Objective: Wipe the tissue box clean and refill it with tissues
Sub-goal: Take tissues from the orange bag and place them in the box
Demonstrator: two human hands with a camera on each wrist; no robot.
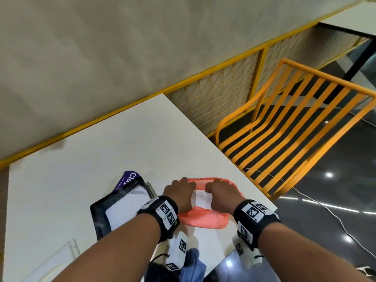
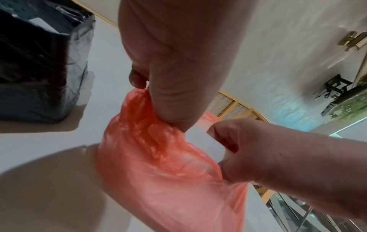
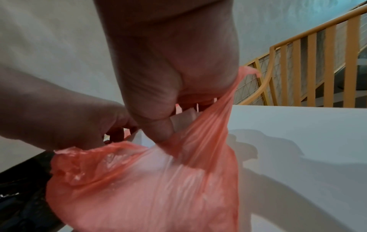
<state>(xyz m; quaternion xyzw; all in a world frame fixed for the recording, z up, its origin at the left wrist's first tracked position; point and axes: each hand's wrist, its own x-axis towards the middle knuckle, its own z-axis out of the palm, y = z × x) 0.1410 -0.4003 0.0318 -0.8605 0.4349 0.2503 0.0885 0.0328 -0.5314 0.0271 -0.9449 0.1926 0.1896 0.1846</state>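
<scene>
Hands at the centre bottom of the head view, both working one thing: the left hand (image 1: 179,195) and the right hand (image 1: 220,194) have their fingers curled into the mouth of a thin pink plastic bag (image 1: 203,218) and draw it apart on the white bench (image 1: 122,143). White tissues (image 1: 200,198) show in the gap between the fists. By the look of it, this is the refill stage, at the point of getting the fresh stack out of its wrapping. No wiping is visible.

To the left of the bag, just beside the left wrist, lies a black packet (image 1: 101,212) with a white sheet on it and a purple label at its far end. Whether this is the tissue box cannot be told from any view.

Next move, likely: widen the opening enough to get a hand round the stack and lift it out whole. The film is flimsy and may tear or drag along.

The left wrist view shows what the head view hides: the thumb and fingers pinching bunched film. The right wrist view shows the film stretched taut from the right hand's grip. Only the head view shows the orange chair (image 1: 295,127) at right.
</scene>
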